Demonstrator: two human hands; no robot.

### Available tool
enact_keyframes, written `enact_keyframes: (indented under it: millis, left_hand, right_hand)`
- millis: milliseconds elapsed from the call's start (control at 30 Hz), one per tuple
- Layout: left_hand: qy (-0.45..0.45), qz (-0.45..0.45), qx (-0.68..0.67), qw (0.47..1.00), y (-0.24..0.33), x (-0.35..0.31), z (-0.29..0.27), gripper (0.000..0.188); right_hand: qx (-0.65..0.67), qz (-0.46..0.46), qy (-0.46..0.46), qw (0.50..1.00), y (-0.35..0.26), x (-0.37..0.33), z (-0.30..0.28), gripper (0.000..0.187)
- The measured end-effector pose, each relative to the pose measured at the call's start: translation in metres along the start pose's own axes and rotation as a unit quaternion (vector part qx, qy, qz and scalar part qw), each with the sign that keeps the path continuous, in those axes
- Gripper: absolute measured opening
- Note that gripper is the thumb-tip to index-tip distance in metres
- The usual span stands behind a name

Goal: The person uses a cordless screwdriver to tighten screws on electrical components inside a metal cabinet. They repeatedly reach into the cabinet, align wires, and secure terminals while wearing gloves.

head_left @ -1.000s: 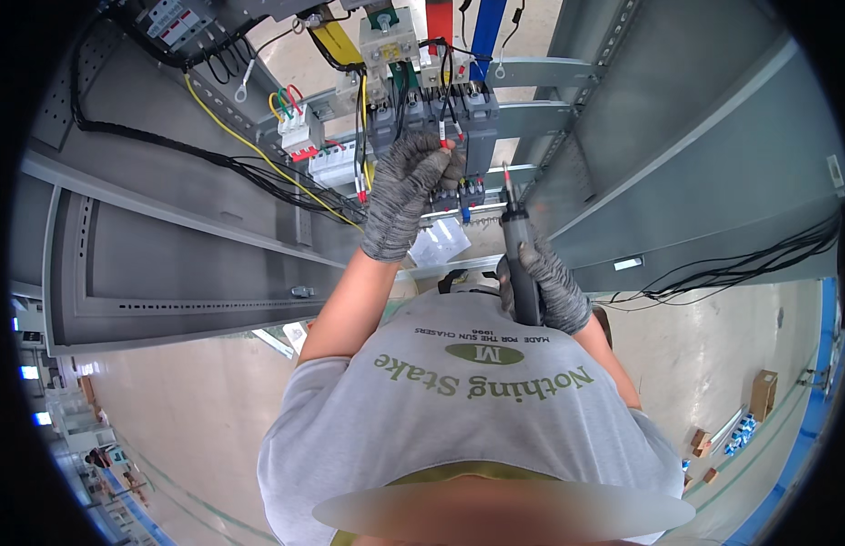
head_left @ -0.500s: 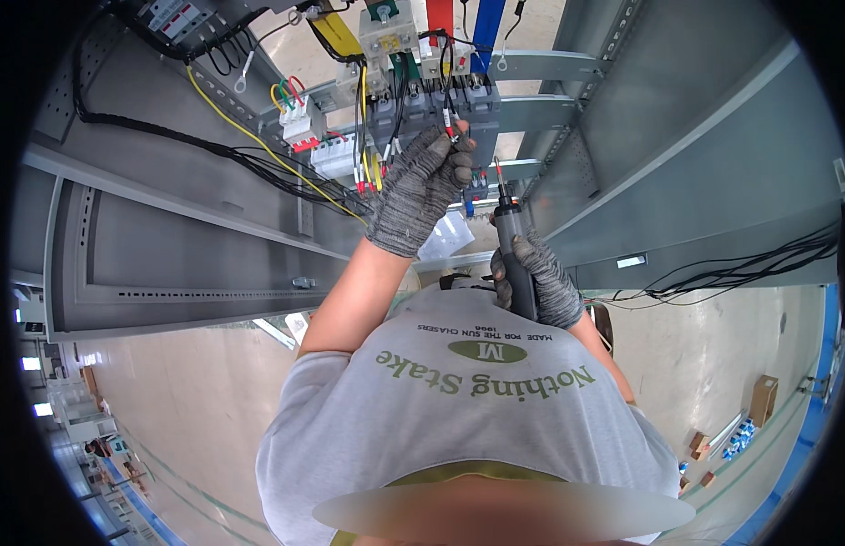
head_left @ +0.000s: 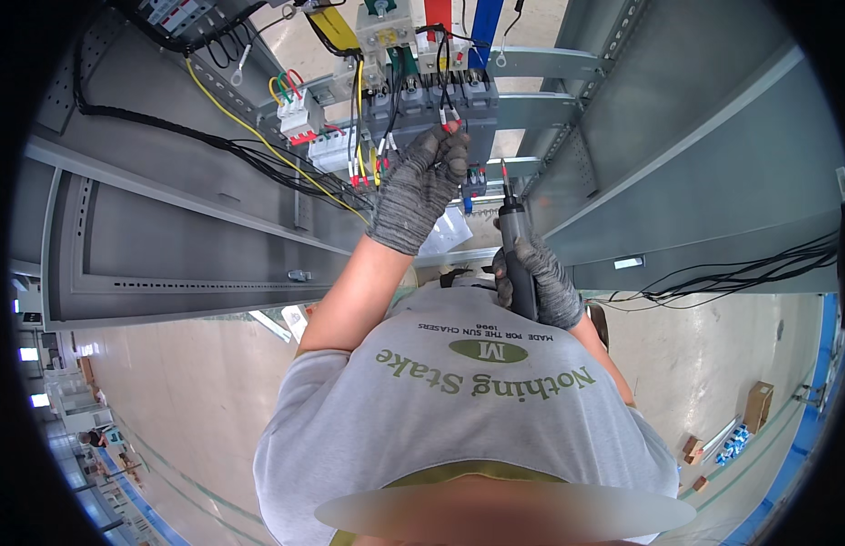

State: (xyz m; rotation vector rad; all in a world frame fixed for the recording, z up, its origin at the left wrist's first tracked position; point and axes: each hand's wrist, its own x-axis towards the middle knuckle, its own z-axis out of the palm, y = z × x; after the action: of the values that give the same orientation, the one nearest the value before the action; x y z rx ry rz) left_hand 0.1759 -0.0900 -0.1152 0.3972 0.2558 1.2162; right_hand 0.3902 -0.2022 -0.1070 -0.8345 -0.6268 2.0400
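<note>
- One gloved left hand (head_left: 418, 189) in my view has its fingertips together on red-ended black wires (head_left: 444, 115).
- Nearer and to its right, the gloved right hand (head_left: 550, 278) is clamped round a dark screwdriver (head_left: 513, 225).
- Beyond the wires, I see a gray breaker block (head_left: 479, 107); farther, a blue bar (head_left: 488, 35).

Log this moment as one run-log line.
left hand: pinching red-tipped black wires | right hand: gripping dark driver tool, bit pointing away from body | behind wires: grey device block
</note>
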Motion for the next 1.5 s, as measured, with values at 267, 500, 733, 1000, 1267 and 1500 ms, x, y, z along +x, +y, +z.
enact_keyframes:
  millis: [267,500,733,1000,1267,1500]
  left_hand:
    - [0.031,-0.016,0.015,0.999,-0.042,-0.005,-0.031,0.025]
    - [0.090,0.267,0.374,0.884,-0.010,0.054,-0.036,0.020]
    - [0.076,0.369,0.617,0.691,0.013,0.073,-0.008,0.019]
    - [0.026,0.363,0.695,0.621,0.039,0.085,0.006,0.027]
    - [0.070,0.354,0.554,0.750,0.023,0.071,-0.003,0.029]
    - [0.083,0.348,0.606,0.710,0.033,0.075,-0.013,0.026]
  right_hand:
    - [-0.094,0.039,0.005,0.995,0.006,-0.006,-0.023,0.051]
    - [-0.128,-0.126,0.022,0.983,-0.032,0.020,0.000,0.055]
    - [-0.098,-0.100,-0.004,0.990,-0.043,0.059,0.031,0.044]
    - [-0.026,-0.099,-0.026,0.994,-0.032,0.075,0.035,0.041]
    - [-0.004,-0.084,-0.038,0.996,-0.028,0.079,0.031,0.035]
    - [-0.005,-0.078,-0.021,0.997,-0.026,0.082,0.039,0.034]
